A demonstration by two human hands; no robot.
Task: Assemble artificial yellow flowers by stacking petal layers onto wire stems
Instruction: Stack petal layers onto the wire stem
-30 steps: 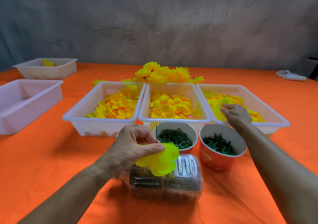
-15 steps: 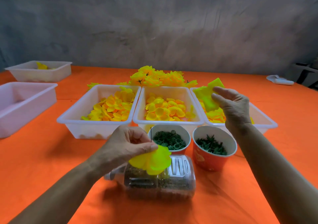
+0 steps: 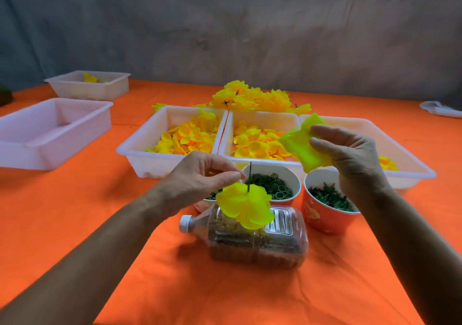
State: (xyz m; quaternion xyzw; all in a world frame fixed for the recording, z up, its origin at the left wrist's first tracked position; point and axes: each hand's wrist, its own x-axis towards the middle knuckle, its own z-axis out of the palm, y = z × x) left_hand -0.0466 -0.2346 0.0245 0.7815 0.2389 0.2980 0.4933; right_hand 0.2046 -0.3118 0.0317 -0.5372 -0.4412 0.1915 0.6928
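Five white tubs (image 3: 172, 164) sit on the orange counter (image 3: 75, 224), three holding petals mid-frame; three cups (image 3: 327, 214) and one bottle (image 3: 257, 239) lie nearer. The left hand (image 3: 197, 182) pinches the half-built flower (image 3: 246, 206) at centre, wire stem (image 3: 250, 174) pointing up. The right hand (image 3: 350, 154) pinches one loose petal layer (image 3: 305, 147) at right. Missing its centre hole could bend the wire or crumple the layer.
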